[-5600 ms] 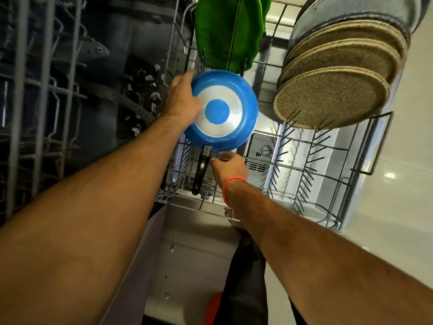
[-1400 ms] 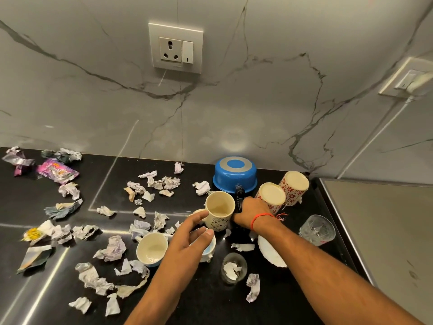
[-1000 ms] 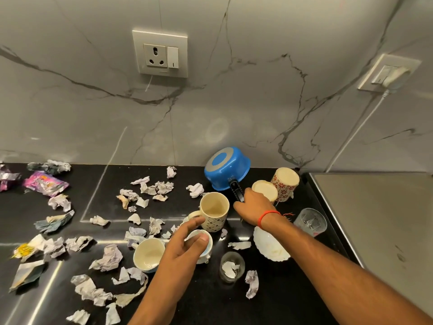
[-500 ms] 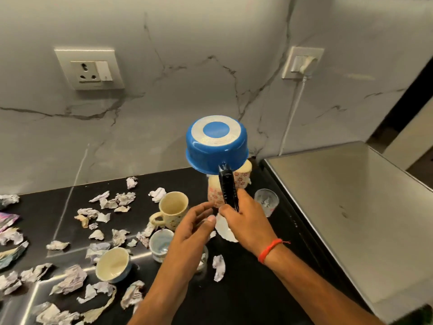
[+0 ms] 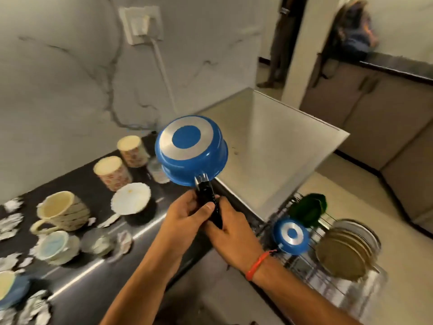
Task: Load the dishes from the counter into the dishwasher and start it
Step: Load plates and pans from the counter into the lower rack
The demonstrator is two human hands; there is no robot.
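Blue saucepan with a silver-ringed base (image 5: pixel 191 150) rides upside down in the air above the black counter's (image 5: pixel 77 184) edge, both hands wrapped round its black handle (image 5: pixel 209 202): left hand (image 5: pixel 185 219) high, right hand (image 5: pixel 230 233) low. Below right, the wire dishwasher rack (image 5: pixel 328 285) holds a second blue pan (image 5: pixel 291 235) and brown plates (image 5: pixel 344 254).
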